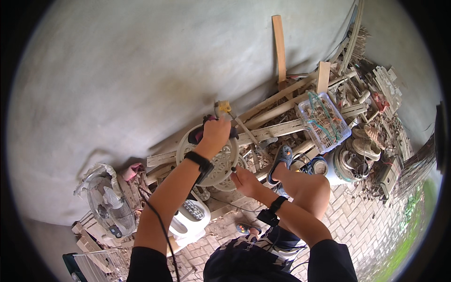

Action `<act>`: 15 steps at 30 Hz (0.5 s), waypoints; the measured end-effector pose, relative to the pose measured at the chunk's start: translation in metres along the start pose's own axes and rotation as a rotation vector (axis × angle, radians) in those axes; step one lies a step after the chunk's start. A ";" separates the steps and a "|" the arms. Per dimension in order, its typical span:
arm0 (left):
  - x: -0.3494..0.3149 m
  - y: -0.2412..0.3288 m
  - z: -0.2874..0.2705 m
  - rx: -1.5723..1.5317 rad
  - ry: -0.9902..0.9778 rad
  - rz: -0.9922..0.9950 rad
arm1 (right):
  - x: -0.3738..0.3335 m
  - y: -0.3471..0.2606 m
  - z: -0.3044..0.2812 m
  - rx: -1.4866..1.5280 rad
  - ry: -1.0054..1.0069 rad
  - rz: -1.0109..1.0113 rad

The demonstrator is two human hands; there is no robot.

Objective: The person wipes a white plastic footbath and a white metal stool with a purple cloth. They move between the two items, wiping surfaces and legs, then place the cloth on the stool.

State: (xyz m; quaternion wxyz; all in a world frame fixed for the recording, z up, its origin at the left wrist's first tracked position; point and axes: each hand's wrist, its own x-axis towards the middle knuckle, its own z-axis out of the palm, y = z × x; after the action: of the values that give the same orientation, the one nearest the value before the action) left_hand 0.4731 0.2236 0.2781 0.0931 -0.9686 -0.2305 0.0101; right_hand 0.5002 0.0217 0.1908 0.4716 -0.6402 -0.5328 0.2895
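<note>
My left hand (pixel 217 134) is closed over a cream, round, openwork piece (pixel 182 152), with dark and pink material showing around the fingers. What it grips is mostly hidden. Just beyond the knuckles is a small yellow part (pixel 225 106) beside a greyish one. My right hand (pixel 245 182) is closed near the right rim of the round piece, and a small dark tip (pixel 233 169) sticks out of it. The rest of what it holds is hidden. A white plastic seat (pixel 190 217) with a patterned panel stands below my left forearm.
Long wooden boards (pixel 272 130) lie along the wall. A clear plastic basket (pixel 323 123) with green cord sits on them, near piled scrap wood (pixel 357 84). Right of my leg stands a white bucket (pixel 336 171) with shoes (pixel 365 148) nearby. An electric fan (pixel 110 207) is at left.
</note>
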 end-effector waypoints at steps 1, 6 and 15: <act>-0.015 0.005 -0.004 -0.058 -0.004 0.037 | 0.001 0.002 0.002 -0.030 0.033 -0.009; -0.071 0.022 -0.033 -0.141 -0.169 0.247 | 0.000 0.011 0.012 -0.160 0.009 -0.026; -0.087 0.024 -0.034 -0.092 -0.035 0.271 | -0.009 0.003 0.010 -0.300 -0.080 -0.174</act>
State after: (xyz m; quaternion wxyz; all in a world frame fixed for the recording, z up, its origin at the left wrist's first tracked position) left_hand 0.4083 0.1579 0.3048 0.0423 -0.9937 -0.0992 0.0291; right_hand 0.4902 0.0157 0.1834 0.3725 -0.6429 -0.6417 0.1903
